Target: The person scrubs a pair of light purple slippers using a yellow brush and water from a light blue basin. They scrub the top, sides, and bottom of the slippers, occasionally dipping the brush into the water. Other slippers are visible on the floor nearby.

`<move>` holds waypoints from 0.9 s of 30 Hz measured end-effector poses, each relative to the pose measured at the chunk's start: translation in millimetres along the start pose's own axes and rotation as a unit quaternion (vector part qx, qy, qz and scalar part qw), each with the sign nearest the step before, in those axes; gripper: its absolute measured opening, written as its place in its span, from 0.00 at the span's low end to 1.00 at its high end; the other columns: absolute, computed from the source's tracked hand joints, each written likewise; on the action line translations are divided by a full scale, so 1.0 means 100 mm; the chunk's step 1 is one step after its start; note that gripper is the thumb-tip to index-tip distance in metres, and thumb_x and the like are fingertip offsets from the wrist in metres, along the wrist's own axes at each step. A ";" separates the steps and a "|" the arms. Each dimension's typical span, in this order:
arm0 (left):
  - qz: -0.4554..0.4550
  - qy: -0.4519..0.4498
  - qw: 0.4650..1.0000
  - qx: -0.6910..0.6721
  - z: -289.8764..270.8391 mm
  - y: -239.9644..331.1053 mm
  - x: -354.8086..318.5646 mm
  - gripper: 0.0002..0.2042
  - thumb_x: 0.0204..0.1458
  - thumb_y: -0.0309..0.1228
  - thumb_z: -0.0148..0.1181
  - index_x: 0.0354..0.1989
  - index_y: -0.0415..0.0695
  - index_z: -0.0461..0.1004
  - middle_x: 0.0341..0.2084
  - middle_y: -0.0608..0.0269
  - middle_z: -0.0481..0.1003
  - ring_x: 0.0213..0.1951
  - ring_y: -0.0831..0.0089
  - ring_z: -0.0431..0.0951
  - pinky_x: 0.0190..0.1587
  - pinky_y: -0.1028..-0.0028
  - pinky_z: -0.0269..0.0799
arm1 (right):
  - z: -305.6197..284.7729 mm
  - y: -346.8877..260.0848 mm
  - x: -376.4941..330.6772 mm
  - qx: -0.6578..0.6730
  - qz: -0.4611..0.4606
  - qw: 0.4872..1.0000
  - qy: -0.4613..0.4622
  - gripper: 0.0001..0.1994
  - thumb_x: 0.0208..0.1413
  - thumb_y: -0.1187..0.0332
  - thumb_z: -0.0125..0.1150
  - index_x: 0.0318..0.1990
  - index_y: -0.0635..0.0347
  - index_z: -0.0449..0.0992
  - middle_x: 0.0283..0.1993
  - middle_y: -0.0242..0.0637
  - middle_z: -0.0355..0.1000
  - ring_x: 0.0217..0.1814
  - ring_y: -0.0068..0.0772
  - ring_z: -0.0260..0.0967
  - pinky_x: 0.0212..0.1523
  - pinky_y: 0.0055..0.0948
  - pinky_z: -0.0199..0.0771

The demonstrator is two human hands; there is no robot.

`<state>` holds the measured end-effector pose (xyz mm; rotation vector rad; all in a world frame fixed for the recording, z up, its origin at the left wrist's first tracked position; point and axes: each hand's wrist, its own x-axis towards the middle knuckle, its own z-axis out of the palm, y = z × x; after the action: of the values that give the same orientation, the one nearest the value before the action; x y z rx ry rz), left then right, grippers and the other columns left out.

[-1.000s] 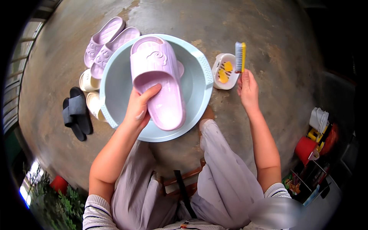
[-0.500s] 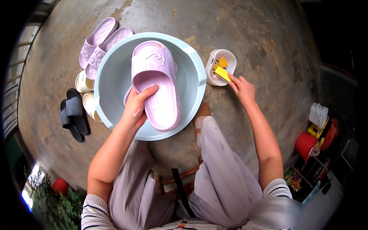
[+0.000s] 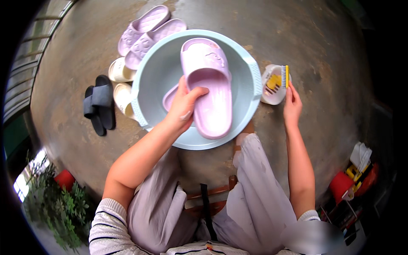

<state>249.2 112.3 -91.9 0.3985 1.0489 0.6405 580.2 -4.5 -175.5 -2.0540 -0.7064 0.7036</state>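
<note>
Left hand (image 3: 183, 106) has its fingers wrapped round a lilac slipper (image 3: 209, 89) over the pale blue basin (image 3: 250, 80) (another slipper underneath), right hand (image 3: 292, 105) gripping a scrub brush (image 3: 285, 76) at the white dish (image 3: 272, 95).

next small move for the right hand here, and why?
Probably lift the brush clear of the small white dish and bring it across to the pink slipper. The right hand grips the brush at the dish, while the left hand holds the slipper tilted over the pale blue basin, sole side up and untouched by bristles.
</note>
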 end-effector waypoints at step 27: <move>0.060 0.035 0.997 -0.038 -0.07 0.17 -0.25 0.31 0.46 0.13 0.50 0.62 0.45 0.56 0.50 0.59 0.68 0.51 0.71 0.71 0.52 0.72 0.71 | 0.70 -2.02 -1.31 -0.283 -0.264 0.861 -0.328 0.16 0.65 0.66 0.49 0.56 0.64 0.72 0.21 0.49 0.74 0.22 0.53 0.74 0.22 0.47 0.72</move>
<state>229.3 109.0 -68.1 0.3762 1.0686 0.8042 396.2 41.7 -11.9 -1.9305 -1.9846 0.9425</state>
